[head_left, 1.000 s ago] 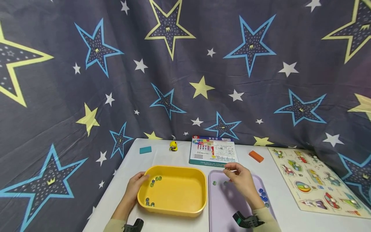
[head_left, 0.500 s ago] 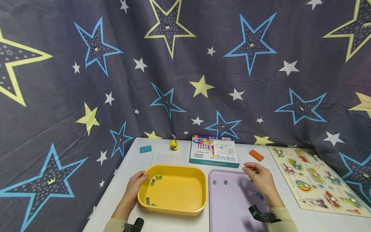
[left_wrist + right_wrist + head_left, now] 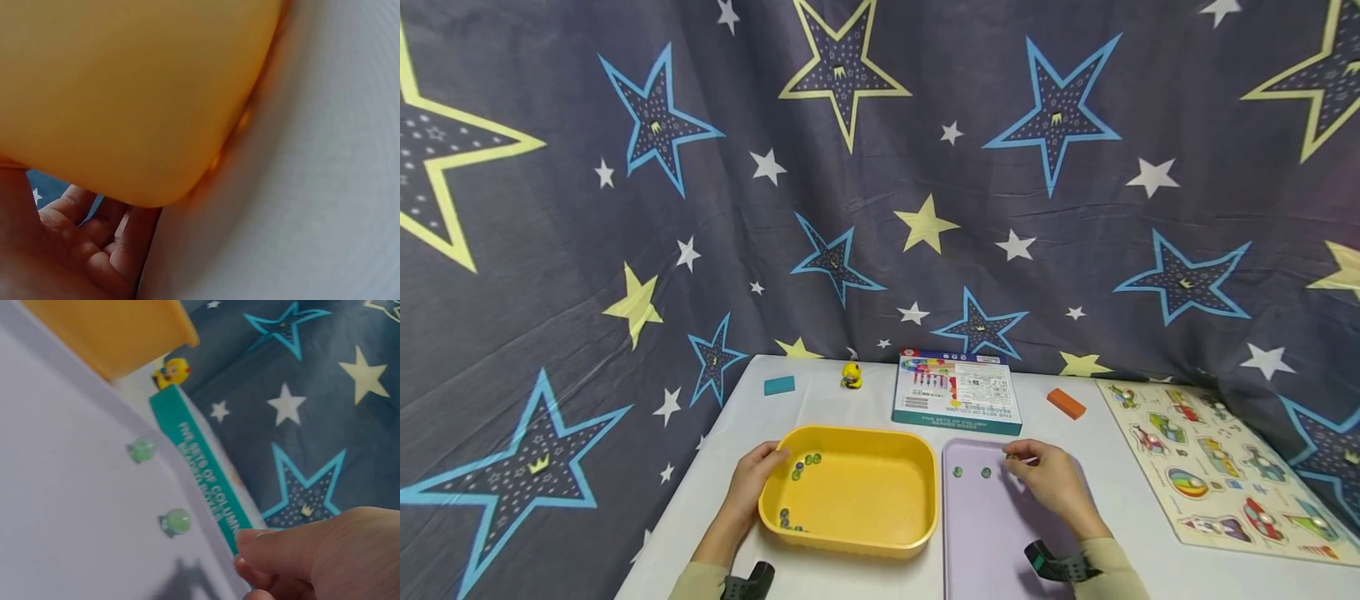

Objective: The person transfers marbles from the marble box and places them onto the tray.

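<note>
We log the left hand (image 3: 751,481) gripping the yellow bin (image 3: 850,543) at its ten o'clock. Green marbles (image 3: 986,472) (light, hard, probably slippery; we'd pinch their sides) lie at eleven on the purple tray (image 3: 983,537). Right hand (image 3: 1051,481), near twelve: fingertips bunched, contents we cannot tell.

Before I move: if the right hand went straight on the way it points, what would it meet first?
Probably the box, just beyond the purple tray; if the right hand travels low, the tray's far rim could come first. Depth is unclear.
</note>
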`<action>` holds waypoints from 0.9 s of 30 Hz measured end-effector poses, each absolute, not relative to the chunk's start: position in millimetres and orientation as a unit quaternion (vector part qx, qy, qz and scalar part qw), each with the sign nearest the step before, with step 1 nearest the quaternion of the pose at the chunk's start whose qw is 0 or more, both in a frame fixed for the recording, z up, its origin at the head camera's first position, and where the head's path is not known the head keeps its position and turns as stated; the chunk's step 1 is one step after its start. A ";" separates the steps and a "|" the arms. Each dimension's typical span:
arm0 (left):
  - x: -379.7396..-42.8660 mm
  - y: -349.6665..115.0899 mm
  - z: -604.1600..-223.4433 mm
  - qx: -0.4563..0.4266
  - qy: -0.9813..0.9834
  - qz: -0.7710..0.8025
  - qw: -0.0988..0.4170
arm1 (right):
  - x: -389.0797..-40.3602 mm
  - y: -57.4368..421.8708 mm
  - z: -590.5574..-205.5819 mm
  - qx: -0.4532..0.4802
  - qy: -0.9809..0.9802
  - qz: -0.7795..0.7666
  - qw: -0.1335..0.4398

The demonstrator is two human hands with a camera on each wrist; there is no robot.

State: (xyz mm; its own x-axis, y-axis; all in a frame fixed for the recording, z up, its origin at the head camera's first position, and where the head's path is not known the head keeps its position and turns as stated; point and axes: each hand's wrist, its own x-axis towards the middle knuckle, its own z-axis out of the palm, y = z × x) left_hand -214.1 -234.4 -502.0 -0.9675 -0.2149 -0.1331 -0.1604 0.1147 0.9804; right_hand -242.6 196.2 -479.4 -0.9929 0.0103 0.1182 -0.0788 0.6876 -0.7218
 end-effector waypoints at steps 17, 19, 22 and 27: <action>-214.3 -235.0 -501.0 0.122 -0.746 -0.655 0.022 | -246.3 189.2 -498.2 0.018 -0.941 0.338 0.027; -213.4 -235.1 -500.2 0.121 -0.746 -0.654 0.021 | -246.4 189.1 -498.8 0.017 -0.941 0.337 0.028; -212.7 -235.1 -499.6 0.122 -0.745 -0.655 0.017 | -245.8 189.3 -498.8 0.017 -0.941 0.336 0.029; -212.4 -234.2 -499.1 0.121 -0.746 -0.655 0.016 | -244.0 190.5 -497.2 0.019 -0.939 0.341 0.031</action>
